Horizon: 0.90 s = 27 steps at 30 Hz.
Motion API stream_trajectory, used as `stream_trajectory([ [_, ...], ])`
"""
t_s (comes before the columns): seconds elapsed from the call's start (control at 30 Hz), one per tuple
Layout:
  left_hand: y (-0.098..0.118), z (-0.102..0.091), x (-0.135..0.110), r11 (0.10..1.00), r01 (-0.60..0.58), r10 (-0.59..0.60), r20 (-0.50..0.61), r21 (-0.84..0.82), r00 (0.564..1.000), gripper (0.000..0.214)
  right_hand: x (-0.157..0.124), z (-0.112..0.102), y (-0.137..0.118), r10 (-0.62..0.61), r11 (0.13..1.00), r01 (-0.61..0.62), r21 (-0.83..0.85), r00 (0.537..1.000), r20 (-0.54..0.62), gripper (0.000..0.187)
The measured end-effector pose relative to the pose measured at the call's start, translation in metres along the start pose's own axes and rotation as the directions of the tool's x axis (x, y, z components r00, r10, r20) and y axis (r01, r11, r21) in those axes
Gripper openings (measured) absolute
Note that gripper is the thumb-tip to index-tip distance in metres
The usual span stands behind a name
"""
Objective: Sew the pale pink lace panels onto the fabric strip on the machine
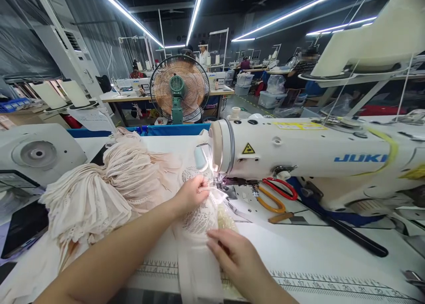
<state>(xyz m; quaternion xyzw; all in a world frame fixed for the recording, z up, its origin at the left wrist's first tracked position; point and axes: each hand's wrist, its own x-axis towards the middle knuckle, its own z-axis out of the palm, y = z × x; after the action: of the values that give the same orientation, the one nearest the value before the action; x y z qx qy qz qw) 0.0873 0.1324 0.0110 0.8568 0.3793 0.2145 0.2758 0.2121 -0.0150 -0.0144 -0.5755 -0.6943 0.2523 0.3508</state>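
Note:
A white Juki sewing machine (305, 155) lies across the table, its needle end lit by a small lamp. A pale lace fabric piece (199, 217) runs from the table's front edge up under the needle. My left hand (191, 195) pinches the lace right beside the needle, fingers closed on it. My right hand (237, 257) lies on the lace nearer the front edge, fingers pressed down and holding the strip flat.
A heap of cream lace pieces (102, 189) lies to the left. Scissors with red and orange handles (277, 195) rest under the machine arm. A standing fan (179, 89) is behind the table. Other workers sit at distant stations. A printed ruler (318, 284) runs along the table's front.

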Motion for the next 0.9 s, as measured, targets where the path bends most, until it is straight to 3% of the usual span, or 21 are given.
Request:
stream_trajectory([
  [0.07,-0.002,0.008,-0.007,0.969,-0.04,0.037,0.015,0.244,0.999,0.022,0.006,-0.005,0.003,0.11,0.994,-0.11,0.011,0.993,-0.046,0.029],
  [0.17,0.0,0.02,-0.017,0.834,-0.176,0.107,0.161,0.523,0.981,0.027,0.009,-0.013,0.011,0.211,0.974,-0.213,-0.079,0.977,-0.035,0.034],
  [0.3,0.007,0.03,-0.022,0.742,-0.242,0.165,0.18,0.625,0.97,0.011,0.007,-0.015,0.017,0.26,0.956,-0.254,-0.147,0.965,0.022,0.032],
  [0.43,0.012,0.036,-0.024,0.668,-0.279,0.274,0.12,0.69,0.954,0.014,0.007,-0.016,0.019,0.257,0.961,-0.249,-0.122,0.965,0.049,0.031],
  [0.5,0.016,0.033,-0.024,0.687,-0.275,0.306,0.075,0.673,0.949,0.021,0.008,-0.018,0.02,0.249,0.963,-0.241,-0.119,0.967,0.056,0.029],
  [0.57,0.018,0.026,-0.022,0.796,-0.196,0.232,0.011,0.572,0.973,0.028,0.008,-0.02,0.021,0.245,0.964,-0.237,-0.118,0.968,0.058,0.027],
  [0.6,0.019,0.02,-0.018,0.877,-0.123,0.141,-0.003,0.465,0.99,0.029,0.008,-0.02,0.021,0.242,0.965,-0.234,-0.115,0.968,0.059,0.027],
  [0.67,0.018,0.006,-0.009,0.985,0.081,-0.096,0.095,0.154,0.991,0.018,0.008,-0.02,0.021,0.239,0.967,-0.232,-0.104,0.969,0.062,0.026],
  [0.73,0.014,-0.006,0.003,0.952,0.275,-0.225,0.306,-0.133,0.925,0.011,0.008,-0.02,0.021,0.241,0.968,-0.234,-0.094,0.968,0.069,0.027],
  [0.8,0.009,-0.013,0.014,0.875,0.39,-0.242,0.437,-0.288,0.866,0.025,0.008,-0.019,0.021,0.243,0.968,-0.236,-0.087,0.967,0.078,0.027],
  [0.9,0.004,-0.008,0.021,0.831,0.389,-0.236,0.381,-0.398,0.894,0.03,0.009,-0.018,0.021,0.236,0.971,-0.23,-0.073,0.968,0.088,0.027],
])
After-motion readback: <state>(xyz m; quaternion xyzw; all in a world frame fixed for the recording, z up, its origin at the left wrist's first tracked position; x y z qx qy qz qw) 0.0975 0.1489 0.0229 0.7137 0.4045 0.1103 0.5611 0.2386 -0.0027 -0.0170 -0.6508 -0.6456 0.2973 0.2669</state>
